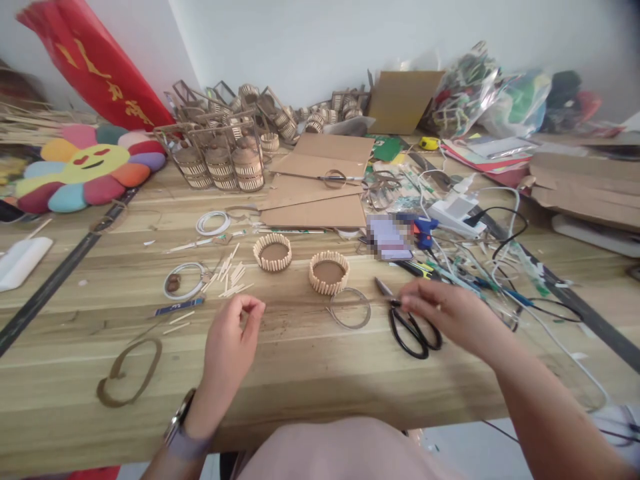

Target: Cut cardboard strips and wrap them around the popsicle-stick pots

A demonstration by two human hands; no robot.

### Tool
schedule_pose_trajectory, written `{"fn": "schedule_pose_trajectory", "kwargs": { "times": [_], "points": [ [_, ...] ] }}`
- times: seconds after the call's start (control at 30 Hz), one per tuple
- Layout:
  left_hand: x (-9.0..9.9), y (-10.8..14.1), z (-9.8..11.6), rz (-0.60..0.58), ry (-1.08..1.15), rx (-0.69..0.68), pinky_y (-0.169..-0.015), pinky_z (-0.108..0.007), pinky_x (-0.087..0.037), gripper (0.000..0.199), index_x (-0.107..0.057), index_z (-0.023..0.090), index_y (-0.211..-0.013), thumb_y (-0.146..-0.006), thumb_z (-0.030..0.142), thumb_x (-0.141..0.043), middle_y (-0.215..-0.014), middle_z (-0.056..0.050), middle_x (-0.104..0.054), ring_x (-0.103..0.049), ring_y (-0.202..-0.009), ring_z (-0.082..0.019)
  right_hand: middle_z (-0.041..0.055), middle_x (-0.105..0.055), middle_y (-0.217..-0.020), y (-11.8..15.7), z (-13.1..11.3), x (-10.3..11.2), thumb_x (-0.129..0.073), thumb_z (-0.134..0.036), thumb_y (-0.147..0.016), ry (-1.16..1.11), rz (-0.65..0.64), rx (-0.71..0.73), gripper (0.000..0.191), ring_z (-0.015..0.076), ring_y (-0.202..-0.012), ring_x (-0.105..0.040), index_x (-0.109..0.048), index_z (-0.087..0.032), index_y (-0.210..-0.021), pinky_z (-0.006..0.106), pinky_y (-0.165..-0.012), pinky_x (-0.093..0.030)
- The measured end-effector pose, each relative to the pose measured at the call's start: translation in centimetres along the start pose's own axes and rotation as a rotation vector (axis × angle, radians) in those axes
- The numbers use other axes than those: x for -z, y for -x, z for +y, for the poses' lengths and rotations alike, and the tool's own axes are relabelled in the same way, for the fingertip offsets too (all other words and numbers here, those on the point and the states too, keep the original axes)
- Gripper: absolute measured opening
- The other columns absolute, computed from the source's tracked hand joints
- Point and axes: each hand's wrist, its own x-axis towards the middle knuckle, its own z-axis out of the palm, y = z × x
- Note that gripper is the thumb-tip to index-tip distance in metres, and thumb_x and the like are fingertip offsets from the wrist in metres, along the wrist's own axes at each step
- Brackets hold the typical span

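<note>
My left hand [235, 337] is just above the table, thumb and forefinger pinched together; anything between them is too small to make out. Close to it lie several short wooden sticks [233, 277]. My right hand [447, 310] has its fingers closed at the pivot of black-handled scissors [415, 333], whose blades point away to the left. Two round baskets ringed with short upright sticks stand between my hands, the left basket [273, 252] a little farther off than the right basket [329, 272]. A thin coiled strip [351, 309] touches the front of the right one.
Finished basket carriers [220, 160] stand at the back left beside a flower cushion [90, 167]. Cardboard sheets [315, 180] lie mid-table. On the right are a phone [393, 239], blue glue gun [425, 230], power strip [457, 215] and tangled cables. A brown strip loop [130, 373] lies front left.
</note>
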Motion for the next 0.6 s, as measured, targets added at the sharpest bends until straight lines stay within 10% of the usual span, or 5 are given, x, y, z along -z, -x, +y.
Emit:
{"fn": "schedule_pose_trajectory", "kwargs": {
  "times": [0.13, 0.27, 0.6],
  "points": [
    [-1.3, -4.8, 1.3, 0.205, -0.165, -0.234, -0.073, -0.032, -0.046, 0.022, -0.059, 0.020, -0.086, -0.100, 0.030, -0.046, -0.082, -0.005, -0.066, -0.060, -0.080, -0.021, 0.0054, -0.074, -0.074, -6.7, -1.3, 1.3, -0.048, -0.041, -0.095, 0.376, 0.258, -0.161, 0.030, 0.0210, -0.069, -0.067, -0.068, -0.020, -0.092, 0.028, -0.058, -0.040],
    [-3.7, -7.4, 1.7, 0.100, -0.529, -0.277, -0.066, -0.034, -0.041, 0.022, -0.059, 0.018, -0.081, -0.098, 0.020, -0.047, -0.079, -0.008, -0.064, -0.059, -0.077, -0.025, 0.0132, -0.076, -0.095, -11.5, -2.4, -0.7, -0.042, -0.038, -0.100, 0.570, 0.196, -0.178, 0.033, 0.0255, -0.086, -0.071, -0.066, -0.017, -0.109, 0.029, -0.060, -0.037],
    [-6.4, -3.6, 1.4, -0.258, -0.512, -0.263, -0.070, -0.036, -0.046, 0.017, -0.055, 0.019, -0.080, -0.091, 0.007, -0.049, -0.081, -0.007, -0.061, -0.060, -0.081, -0.025, 0.0128, -0.077, -0.090, -8.7, -1.5, -4.2, -0.043, -0.033, -0.101, 0.643, -0.024, -0.167, 0.027, 0.0268, -0.085, -0.074, -0.065, -0.018, -0.105, 0.029, -0.061, -0.043]
  ]
}}
